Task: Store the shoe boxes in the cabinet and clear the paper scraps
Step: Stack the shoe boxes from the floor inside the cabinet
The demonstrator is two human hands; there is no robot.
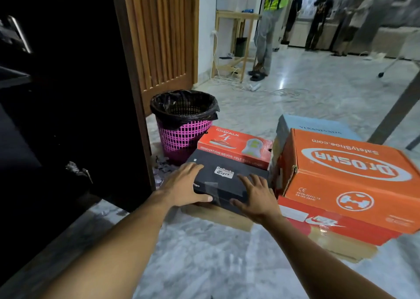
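By the cabinet (102,139), we rested our left hand (184,185) and right hand (255,195), fingers spread flat, on the black box (227,180), likely to lift it.

A closed black shoe box (227,180) lies flat before a red shoe box (236,145), beside a stacked orange box (347,178). Paper scraps (162,169) lie scattered at the dark cabinet (91,94)'s foot.

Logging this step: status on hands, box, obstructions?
Left hand, right hand flat on black shoe box, not lifted. Paper scraps on floor between box and cabinet, beside pink bin.
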